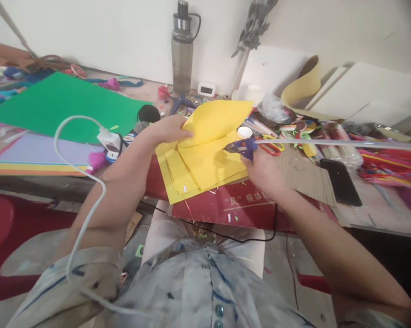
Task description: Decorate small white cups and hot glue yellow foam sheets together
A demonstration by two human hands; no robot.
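My left hand (173, 129) pinches the upper left of a yellow paper sheet (220, 116), which curls up from the layers below. Under it lie more yellow sheets (205, 171) on a red board with white writing (205, 214). In my right hand (262, 167) is a blue hot glue gun (241, 148), its nozzle pointing left, just over the yellow paper. A long clear glue stick (328, 143) runs out of its back to the right. A black cord hangs below my right hand. My fingers are partly hidden behind the gun.
A grey water bottle (182, 59) stands at the back. Green paper (72, 107) and lilac sheets (48, 152) lie left. To the right are scissors (271, 145), a black phone (341, 182) and pipe cleaners (393, 166). A white cable (101, 205) passes over my left arm.
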